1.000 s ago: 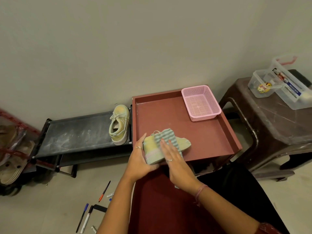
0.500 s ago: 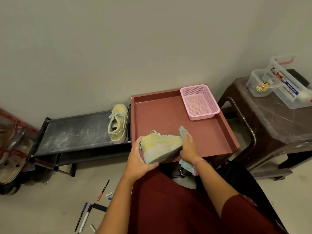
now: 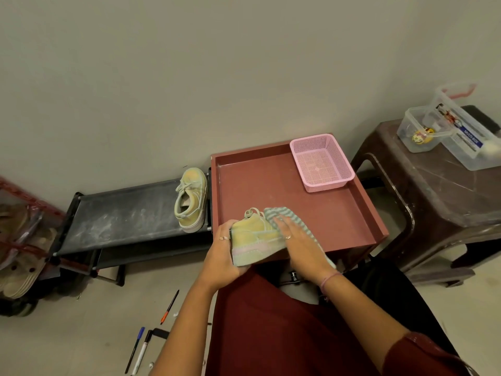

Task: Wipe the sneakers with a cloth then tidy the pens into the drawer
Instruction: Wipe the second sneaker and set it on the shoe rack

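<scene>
- Wiping was in hand: the left hand (image 3: 226,256) gripped the sneaker (image 3: 254,241) over the red tray's (image 3: 298,213) near edge.
- The right hand (image 3: 296,240), fingers flat, pressed the striped cloth (image 3: 290,217) on it.
- Next probably came the second sneaker (image 3: 191,199), left on the shelf (image 3: 122,215); the pens (image 3: 151,337) lay on the floor.

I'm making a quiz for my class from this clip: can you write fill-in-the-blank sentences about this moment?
1. The left hand holds a ____ over the red tray.
2. The right hand presses a striped ____ against it.
3. The basket in the tray's far corner is coloured ____.
4. The other sneaker rests on the black ____.

Missing words: sneaker; cloth; pink; rack
</scene>
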